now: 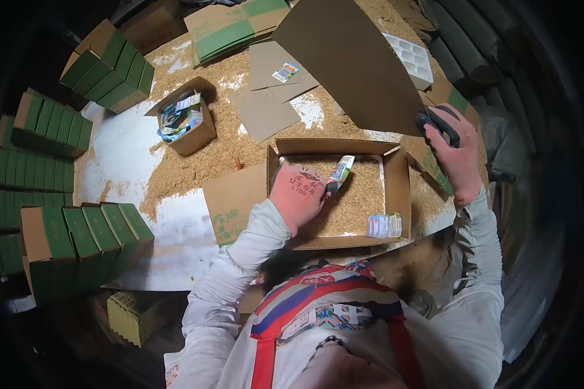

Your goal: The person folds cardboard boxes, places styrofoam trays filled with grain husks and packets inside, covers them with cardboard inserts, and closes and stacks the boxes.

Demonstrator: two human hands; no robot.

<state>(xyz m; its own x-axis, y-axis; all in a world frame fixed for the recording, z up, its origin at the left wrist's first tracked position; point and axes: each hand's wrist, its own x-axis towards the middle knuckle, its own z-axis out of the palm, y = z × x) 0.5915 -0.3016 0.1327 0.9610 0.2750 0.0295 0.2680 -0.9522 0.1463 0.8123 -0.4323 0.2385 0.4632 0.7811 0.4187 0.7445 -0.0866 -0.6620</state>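
Pink gloves with dark finger coating cover both hands. My left hand is over the left side of an open cardboard box, its fingers closed on a small printed packet. Its fingertips are mostly hidden by the back of the glove. Sawdust-like material fills the box, and a second printed packet lies in its lower right corner. To the right and higher up, my right hand grips the corner of a large brown cardboard sheet, which is held up at a tilt.
A small carton of printed packets stands left of the open box. Green-and-brown boxes are lined up along the left. Flat cardboard is stacked at the back, and a white compartment tray sits at back right. Loose sawdust covers much of the table.
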